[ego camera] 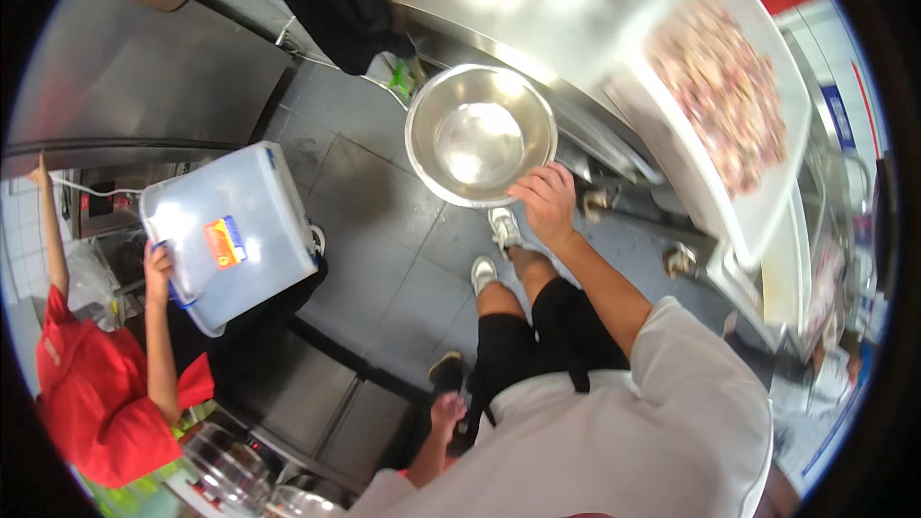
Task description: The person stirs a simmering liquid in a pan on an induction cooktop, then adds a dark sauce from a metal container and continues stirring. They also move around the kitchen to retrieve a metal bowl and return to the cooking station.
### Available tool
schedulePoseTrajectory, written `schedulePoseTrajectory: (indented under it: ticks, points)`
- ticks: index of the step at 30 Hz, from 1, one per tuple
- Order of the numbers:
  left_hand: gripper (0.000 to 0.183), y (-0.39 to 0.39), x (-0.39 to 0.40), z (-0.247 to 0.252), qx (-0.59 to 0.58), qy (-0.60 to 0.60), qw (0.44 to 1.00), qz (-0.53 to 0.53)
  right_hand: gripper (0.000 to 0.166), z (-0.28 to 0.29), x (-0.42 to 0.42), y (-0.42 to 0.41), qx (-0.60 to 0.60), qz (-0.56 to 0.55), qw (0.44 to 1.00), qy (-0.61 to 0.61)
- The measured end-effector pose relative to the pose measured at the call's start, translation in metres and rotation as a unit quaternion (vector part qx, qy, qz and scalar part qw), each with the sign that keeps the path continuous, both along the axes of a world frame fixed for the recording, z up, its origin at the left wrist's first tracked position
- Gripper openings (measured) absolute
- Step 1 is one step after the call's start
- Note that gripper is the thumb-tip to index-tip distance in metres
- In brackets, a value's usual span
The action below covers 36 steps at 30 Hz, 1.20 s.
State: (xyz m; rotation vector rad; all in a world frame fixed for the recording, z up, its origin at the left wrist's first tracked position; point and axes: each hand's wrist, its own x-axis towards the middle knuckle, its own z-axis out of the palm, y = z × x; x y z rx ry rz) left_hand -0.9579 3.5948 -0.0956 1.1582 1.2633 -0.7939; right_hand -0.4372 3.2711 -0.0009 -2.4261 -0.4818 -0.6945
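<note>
My right hand [547,198] grips the near rim of a round stainless steel bowl [481,133]. Nothing lies inside the bowl, which hangs over the floor beside the steel counter. My left hand [447,411] is low by my left side, fingers loosely curled and blurred; whether it holds anything is unclear. To the right of the bowl, a large white plastic tub [788,104] of raw meat pieces [723,93] rests at the counter's edge.
At left, a co-worker in a red shirt [101,388] holds a translucent lidded storage box [230,230]. A person in black trousers [338,0] stands ahead by the steel counter [468,3]. Steel pots [227,460] sit at lower left. Grey tiles cover the floor [381,237].
</note>
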Motion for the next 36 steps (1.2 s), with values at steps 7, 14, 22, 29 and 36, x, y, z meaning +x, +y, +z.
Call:
schedulePoseTrajectory:
  ticks: [7,14,22,29,36]
  points:
    - [0.020,0.058,0.082,0.000,-0.022,-0.121,0.986,-0.114,0.014,0.179,-0.234,-0.086,0.185,-0.060,0.954,0.229]
    - [0.015,-0.034,0.146,0.089,-0.083,-0.213,0.903,-0.364,0.016,0.284,-0.471,-0.235,0.291,-0.228,0.906,0.206]
    - [0.016,-0.359,0.109,0.103,-0.079,-0.200,0.701,-0.680,0.023,0.306,-0.793,-0.425,0.276,-0.411,0.868,0.038]
    - [0.017,-0.710,0.005,0.126,-0.100,-0.151,0.472,-0.863,0.015,0.293,-1.045,-0.589,0.335,-0.694,0.636,-0.040]
    - [0.019,-1.048,-0.140,0.109,-0.227,-0.097,0.403,-0.881,0.009,0.308,-1.390,-0.796,0.431,-0.807,0.328,-0.235]
